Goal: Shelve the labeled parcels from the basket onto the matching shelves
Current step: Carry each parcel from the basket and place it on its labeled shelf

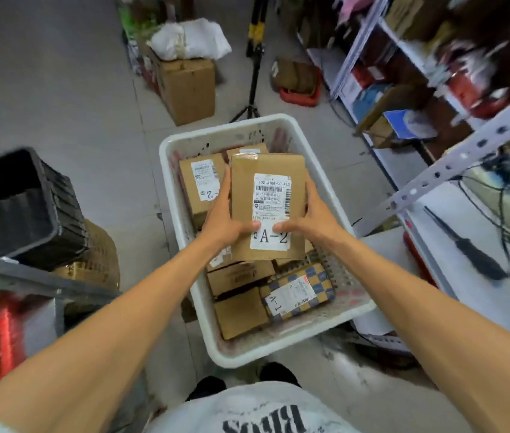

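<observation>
Head view. The left hand [220,218] and the right hand [308,215] clamp a flat brown parcel marked A-2 [267,170] between them, one on each long edge, just toward 12 o'clock from the frame's centre. On each hand the fingers wrap round the edge and pass behind the cardboard. Both thumbs press on the front, their tips close together at the top of the "A-2" print. The parcel faces label-up and is held over the middle of the load in the white basket [166,170].

More cardboard parcels lie flat in the basket. One whose label ends in "-2" [202,185] lies at 10 o'clock from the held parcel, partly hidden by the left hand. A checked parcel labelled A-1 [297,293] lies at 5 o'clock, with plain brown boxes [241,310] beside it at 6 o'clock.

The basket stands on a grey tiled floor [44,89]. At 9 o'clock a black crate [19,207] sits on stacked cartons. Toward 11 o'clock stands a cardboard carton [188,89] with a white bundle on top, and a tripod [255,64] rises at 12 o'clock. From 1 to 4 o'clock runs a shelving rack [372,35] with blurred goods, and a perforated metal bar [453,170] slants across at 3 o'clock. Dark shoes [206,387] show at 6 o'clock.
</observation>
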